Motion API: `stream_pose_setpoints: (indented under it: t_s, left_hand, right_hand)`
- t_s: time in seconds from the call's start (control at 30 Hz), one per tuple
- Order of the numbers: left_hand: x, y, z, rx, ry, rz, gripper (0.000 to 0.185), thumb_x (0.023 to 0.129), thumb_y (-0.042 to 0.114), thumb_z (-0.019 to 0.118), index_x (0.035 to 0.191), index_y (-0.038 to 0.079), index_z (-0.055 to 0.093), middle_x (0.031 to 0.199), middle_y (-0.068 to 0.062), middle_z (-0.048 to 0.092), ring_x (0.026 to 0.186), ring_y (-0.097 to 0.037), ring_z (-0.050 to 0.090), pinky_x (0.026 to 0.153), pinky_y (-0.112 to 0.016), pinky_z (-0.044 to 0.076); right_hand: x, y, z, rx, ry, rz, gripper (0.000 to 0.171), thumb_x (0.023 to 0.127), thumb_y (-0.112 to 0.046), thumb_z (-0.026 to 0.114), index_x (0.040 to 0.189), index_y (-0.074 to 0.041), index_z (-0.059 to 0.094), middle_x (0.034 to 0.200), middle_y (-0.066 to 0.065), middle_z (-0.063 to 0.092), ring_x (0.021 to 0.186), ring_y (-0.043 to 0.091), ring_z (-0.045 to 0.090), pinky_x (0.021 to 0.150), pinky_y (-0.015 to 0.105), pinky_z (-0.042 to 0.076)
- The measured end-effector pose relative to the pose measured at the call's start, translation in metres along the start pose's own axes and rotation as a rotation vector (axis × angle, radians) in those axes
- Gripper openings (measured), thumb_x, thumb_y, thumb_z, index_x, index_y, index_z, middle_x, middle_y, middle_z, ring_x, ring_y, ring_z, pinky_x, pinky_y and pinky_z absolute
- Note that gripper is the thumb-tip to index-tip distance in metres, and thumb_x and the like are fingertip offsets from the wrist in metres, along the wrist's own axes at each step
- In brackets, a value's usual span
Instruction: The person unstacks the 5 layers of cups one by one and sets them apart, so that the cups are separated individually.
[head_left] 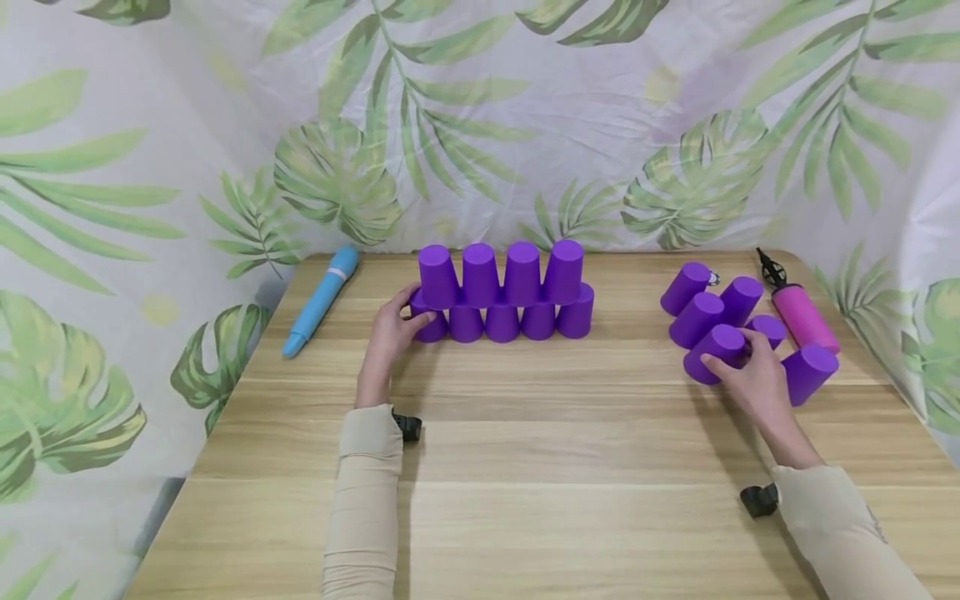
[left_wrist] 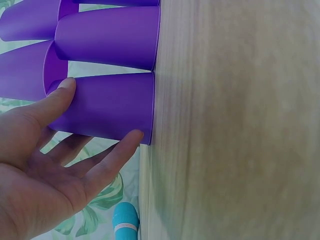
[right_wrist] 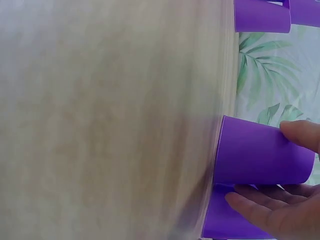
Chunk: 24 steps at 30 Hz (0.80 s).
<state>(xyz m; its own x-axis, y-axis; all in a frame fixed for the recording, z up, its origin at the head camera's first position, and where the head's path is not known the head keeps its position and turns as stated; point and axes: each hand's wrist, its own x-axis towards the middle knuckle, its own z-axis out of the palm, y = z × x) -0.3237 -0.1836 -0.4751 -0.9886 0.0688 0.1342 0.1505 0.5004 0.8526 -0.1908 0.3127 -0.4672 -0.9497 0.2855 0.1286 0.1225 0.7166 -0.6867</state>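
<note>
On the table, several upside-down purple cups stand in a bottom row, with another upside-down row (head_left: pixel 522 275) stacked over it. My left hand (head_left: pixel 386 333) is at the left end of the stack, holding the end cup (left_wrist: pixel 107 107) of the bottom row. Its thumb lies across the near side near the top, while the other fingers reach along the outer side and behind. Over on the right, my right hand (head_left: pixel 761 383) grips another upside-down purple cup (right_wrist: pixel 265 155) between thumb and fingers. That cup stands at the front of a loose group of purple cups (head_left: pixel 693 321).
A light blue pen-shaped thing (head_left: pixel 318 304) lies at the table's back left. At the right edge lies a pink hand pump (head_left: pixel 802 312) with a black nozzle, close behind the loose cups. A leaf-patterned cloth (head_left: pixel 465 125) hangs behind the wooden table (head_left: pixel 555 467).
</note>
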Motion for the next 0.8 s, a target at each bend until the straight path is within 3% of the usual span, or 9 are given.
stream_pose_setpoints:
  t_s: [0.13,0.23,0.37,0.47,0.6,0.8]
  left_hand:
    - [-0.002,0.0,-0.001,0.006,0.001,0.012,0.06,0.089,0.007,0.069,0.143,0.003,0.043,0.139,-0.024,0.049,0.127,-0.036,0.047,0.1,-0.047,0.047]
    - [-0.002,0.001,-0.001,-0.001,-0.002,0.005,0.06,0.089,0.008,0.068,0.143,0.004,0.044,0.139,-0.023,0.049,0.126,-0.036,0.048,0.099,-0.046,0.047]
    - [-0.001,0.003,-0.004,-0.017,0.002,-0.012,0.06,0.09,0.008,0.067,0.144,0.006,0.043,0.139,-0.023,0.048,0.125,-0.038,0.049,0.098,-0.048,0.047]
    - [0.0,0.005,-0.006,-0.015,0.0,-0.019,0.06,0.091,0.008,0.067,0.145,0.007,0.042,0.139,-0.024,0.048,0.123,-0.04,0.049,0.097,-0.05,0.048]
    - [-0.001,0.005,-0.006,0.003,-0.005,-0.011,0.06,0.09,0.008,0.067,0.144,0.006,0.042,0.14,-0.023,0.048,0.126,-0.038,0.048,0.099,-0.048,0.047]
    - [-0.002,0.003,-0.001,0.003,-0.005,-0.008,0.059,0.09,0.008,0.068,0.144,0.005,0.043,0.139,-0.023,0.049,0.128,-0.035,0.047,0.101,-0.046,0.046]
  right_hand:
    - [-0.009,-0.01,-0.002,-0.003,0.038,-0.058,0.077,0.089,-0.023,0.069,0.144,0.01,0.026,0.135,0.038,0.041,0.121,0.054,0.041,0.1,0.064,0.034]
    - [-0.02,-0.026,-0.004,-0.023,0.154,-0.185,0.079,0.085,-0.013,0.072,0.145,0.006,0.026,0.134,0.036,0.04,0.121,0.053,0.041,0.099,0.065,0.034]
    - [-0.028,-0.059,-0.008,-0.069,0.295,-0.343,0.077,0.084,-0.01,0.074,0.146,0.0,0.03,0.139,0.031,0.039,0.124,0.05,0.038,0.1,0.065,0.032]
    - [-0.023,-0.087,-0.009,-0.049,0.308,-0.429,0.07,0.085,-0.01,0.072,0.144,0.0,0.035,0.138,0.03,0.041,0.124,0.048,0.039,0.1,0.063,0.033]
    - [-0.006,-0.119,-0.001,0.065,0.2,-0.501,0.063,0.087,-0.011,0.07,0.142,0.001,0.04,0.133,0.028,0.046,0.122,0.044,0.044,0.1,0.058,0.037]
    - [0.025,-0.154,0.031,0.342,-0.09,-0.422,0.066,0.09,-0.018,0.069,0.145,-0.004,0.036,0.142,0.018,0.045,0.131,0.036,0.042,0.11,0.049,0.034]
